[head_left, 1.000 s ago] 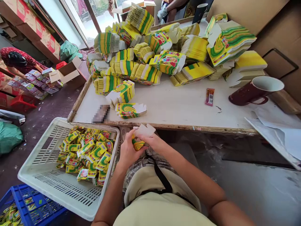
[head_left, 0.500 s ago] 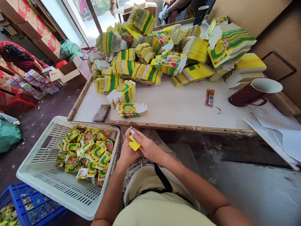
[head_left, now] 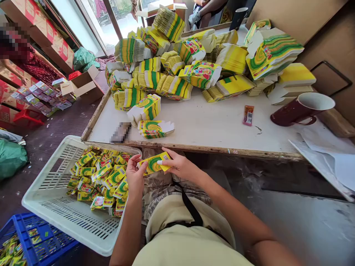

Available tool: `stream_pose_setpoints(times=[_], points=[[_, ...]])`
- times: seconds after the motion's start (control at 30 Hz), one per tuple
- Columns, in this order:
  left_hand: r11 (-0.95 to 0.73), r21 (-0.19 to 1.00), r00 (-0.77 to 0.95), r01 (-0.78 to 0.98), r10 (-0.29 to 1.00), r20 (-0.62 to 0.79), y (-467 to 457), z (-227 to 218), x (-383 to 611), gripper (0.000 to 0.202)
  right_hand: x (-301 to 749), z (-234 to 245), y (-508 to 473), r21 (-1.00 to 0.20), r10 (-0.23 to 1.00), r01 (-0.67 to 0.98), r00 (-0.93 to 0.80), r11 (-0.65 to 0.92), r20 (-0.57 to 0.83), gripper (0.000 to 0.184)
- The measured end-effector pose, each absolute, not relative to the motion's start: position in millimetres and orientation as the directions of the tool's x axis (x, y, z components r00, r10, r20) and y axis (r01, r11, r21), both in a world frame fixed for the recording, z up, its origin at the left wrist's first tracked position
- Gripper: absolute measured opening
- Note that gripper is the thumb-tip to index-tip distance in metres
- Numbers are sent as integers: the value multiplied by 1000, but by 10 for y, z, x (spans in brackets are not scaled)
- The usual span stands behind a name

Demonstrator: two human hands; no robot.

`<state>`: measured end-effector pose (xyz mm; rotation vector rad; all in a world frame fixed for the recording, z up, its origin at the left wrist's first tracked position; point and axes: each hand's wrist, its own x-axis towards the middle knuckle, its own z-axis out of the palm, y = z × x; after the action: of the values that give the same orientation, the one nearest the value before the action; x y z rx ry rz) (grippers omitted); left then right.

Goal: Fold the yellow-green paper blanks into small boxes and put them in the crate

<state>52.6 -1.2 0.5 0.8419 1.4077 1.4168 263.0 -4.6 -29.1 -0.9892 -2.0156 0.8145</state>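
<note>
Between my two hands, above my lap, is a small yellow and green printed carton [head_left: 153, 165]. My left hand [head_left: 135, 170] pinches its left end between thumb and fingers. At the right end, my right hand [head_left: 179, 165] grips it near a barcode, and something white covers a fingertip or thumb tip. A white plastic basket [head_left: 74, 228] with many similar cartons [head_left: 107, 177] stands at my left. On the table edge ahead lies a short stack of flattened cartons [head_left: 155, 129].
Bundles of flat cartons [head_left: 173, 87] pile up at the back of the white table [head_left: 216, 122]. A dark red mug [head_left: 290, 111] and a small sachet [head_left: 248, 115] sit at right. A blue crate [head_left: 41, 236] is at lower left. Another person [head_left: 41, 68] works at far left.
My hands have moved apart, and the carton between them now shows its long printed face instead of being mostly covered. The person at far left has straightened up somewhat.
</note>
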Motion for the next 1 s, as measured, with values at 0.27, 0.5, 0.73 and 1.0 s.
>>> stream_pose_setpoints(times=[0.27,0.5,0.73,1.0], points=[[90,964,-312,-250,935,-169,-67,-61,796,56,2506,-253,-50,-808,887,386,-313,446,340,57],[104,960,-313,-258,932,-185,-72,-111,758,59,2550,-214,-86,-803,881,396,-355,446,314,30],[116,960,-253,-254,950,-181,-5,-111,645,58,2698,-131,-60,-854,844,243,-417,461,337,33],[100,984,-265,-144,955,-136,-40,-61,684,54,2308,-339,-17,-913,924,183,-194,365,331,59]])
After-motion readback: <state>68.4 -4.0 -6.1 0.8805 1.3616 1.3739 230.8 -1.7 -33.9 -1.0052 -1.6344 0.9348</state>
